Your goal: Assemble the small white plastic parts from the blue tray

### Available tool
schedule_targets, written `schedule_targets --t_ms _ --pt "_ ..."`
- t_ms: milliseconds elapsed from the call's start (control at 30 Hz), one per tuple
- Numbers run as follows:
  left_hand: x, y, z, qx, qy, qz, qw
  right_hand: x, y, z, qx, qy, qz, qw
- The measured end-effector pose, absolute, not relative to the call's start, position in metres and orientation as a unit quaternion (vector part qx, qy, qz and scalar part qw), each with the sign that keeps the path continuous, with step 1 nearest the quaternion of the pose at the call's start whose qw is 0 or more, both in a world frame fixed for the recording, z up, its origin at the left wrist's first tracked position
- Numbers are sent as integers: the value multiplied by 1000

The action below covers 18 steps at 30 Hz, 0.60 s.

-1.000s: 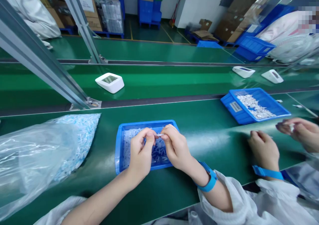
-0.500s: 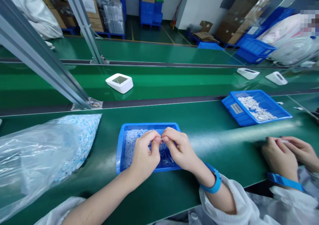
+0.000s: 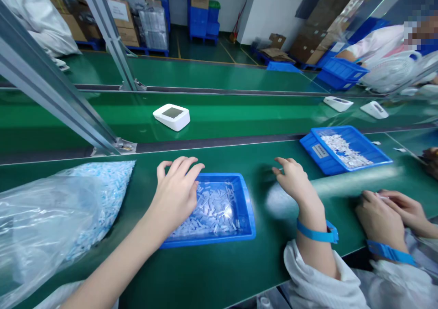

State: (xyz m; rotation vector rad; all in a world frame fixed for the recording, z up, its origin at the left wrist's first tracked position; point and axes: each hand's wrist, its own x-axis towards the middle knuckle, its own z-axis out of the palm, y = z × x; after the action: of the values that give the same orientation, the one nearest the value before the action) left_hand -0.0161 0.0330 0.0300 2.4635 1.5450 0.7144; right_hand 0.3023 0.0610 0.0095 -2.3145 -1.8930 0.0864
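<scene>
A blue plastic bin holds many small, pale, strip-like pieces. My left hand is over the bin's left side, palm down, with its fingers apart and nothing visible in them. To the right of the bin, above the green worktop, my right hand has thumb and forefinger pinched together on a small white piece, mostly covered by the fingertips. A blue band circles my right wrist.
At left lies a clear plastic bag of pale blue and white pieces. A second blue bin with white parts stands at right, near a co-worker's hands. A white device housing rests on the green belt beyond a metal post.
My hands, together over the bin before, have parted: the left went left and up, the right went right with a small white piece. The white housing on the belt shifted slightly right.
</scene>
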Motion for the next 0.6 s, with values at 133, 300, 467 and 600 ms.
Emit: schedule_targets --t_ms 133,300,467,600 --pt "-27 44 22 831 541 130 23 287 59 12 -687 -697 102 177" --pt "-32 40 32 809 588 28 4 268 54 22 -632 -714 139 268" --pt "-39 28 49 774 629 -60 26 237 39 46 -519 -781 203 282" --pt "-39 25 52 773 626 -93 51 203 29 60 -350 -886 268 145"
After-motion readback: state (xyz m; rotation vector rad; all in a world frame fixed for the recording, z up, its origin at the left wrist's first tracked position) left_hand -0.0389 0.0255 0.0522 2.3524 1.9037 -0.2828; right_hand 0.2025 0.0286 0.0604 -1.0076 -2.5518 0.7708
